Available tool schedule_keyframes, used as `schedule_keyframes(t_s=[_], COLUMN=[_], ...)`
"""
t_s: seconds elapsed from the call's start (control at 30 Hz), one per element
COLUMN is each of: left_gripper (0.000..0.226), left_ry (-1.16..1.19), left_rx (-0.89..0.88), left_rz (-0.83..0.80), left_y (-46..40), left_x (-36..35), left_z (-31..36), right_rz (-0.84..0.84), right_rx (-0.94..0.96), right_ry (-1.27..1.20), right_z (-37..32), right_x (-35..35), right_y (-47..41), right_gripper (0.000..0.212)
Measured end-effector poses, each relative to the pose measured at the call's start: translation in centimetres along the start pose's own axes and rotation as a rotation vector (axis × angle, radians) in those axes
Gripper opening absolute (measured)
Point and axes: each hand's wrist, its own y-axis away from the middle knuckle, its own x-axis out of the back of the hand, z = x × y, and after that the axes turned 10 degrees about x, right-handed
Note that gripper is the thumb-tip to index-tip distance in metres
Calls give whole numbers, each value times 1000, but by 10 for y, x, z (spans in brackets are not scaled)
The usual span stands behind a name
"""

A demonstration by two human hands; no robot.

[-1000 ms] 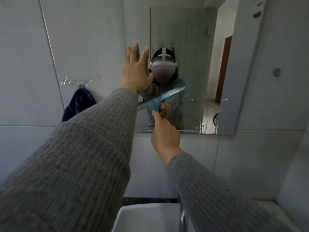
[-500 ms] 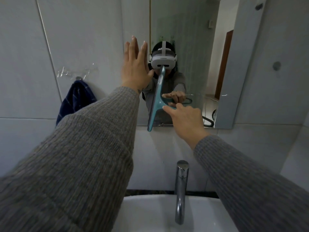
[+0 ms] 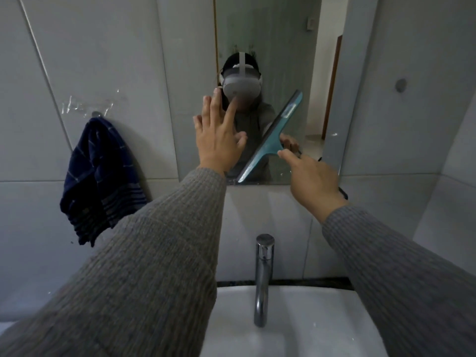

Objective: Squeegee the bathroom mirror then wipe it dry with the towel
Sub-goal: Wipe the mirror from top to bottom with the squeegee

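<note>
The wall mirror (image 3: 283, 47) hangs above the basin. A teal squeegee (image 3: 270, 136) lies against the lower glass, its blade tilted from lower left up to upper right. My right hand (image 3: 313, 182) grips its handle from the right. Flat against the mirror's left part rests my left hand (image 3: 219, 140), fingers spread, holding nothing. A dark blue striped towel (image 3: 100, 176) hangs from a hook on the tiled wall, left of the mirror and apart from both hands.
A chrome tap (image 3: 262, 279) stands below my hands over the white basin (image 3: 296, 331). Grey wall tiles (image 3: 77, 60) surround the mirror. A round plug (image 3: 400, 85) sits on the wall to the right. The mirror reflects a person wearing a headset.
The squeegee has moved right across the lower mirror and tilted from near upright to a diagonal. My left hand stays on the glass. The view has tipped downward, showing more of the basin.
</note>
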Motion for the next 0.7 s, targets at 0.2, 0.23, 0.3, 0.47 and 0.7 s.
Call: schedule_keyframes(t_s=[0.2,0.23,0.3,0.47,0.7], left_gripper=[87,88,89,89,88], left_ry=[10,22,38,49,56], left_rx=[40,41,36,30,26], left_rz=[-28,-29,-28,-27,-26], left_y=[-4,-4,-4,-5,-3], left_x=[-9,-10,-11,-12,-11], left_z=[7,7,6,5,6], right_rz=[19,11,-6,-15,-33], right_rx=[-136,-171,-238,-312,-442], right_ry=[-137,-173,-238,-354,-524], right_z=[22,24,27,25,10], right_x=[-7,-10,-16,-30,-40], right_y=[16,18,25,38,46], right_gripper=[64,64,65,61,55])
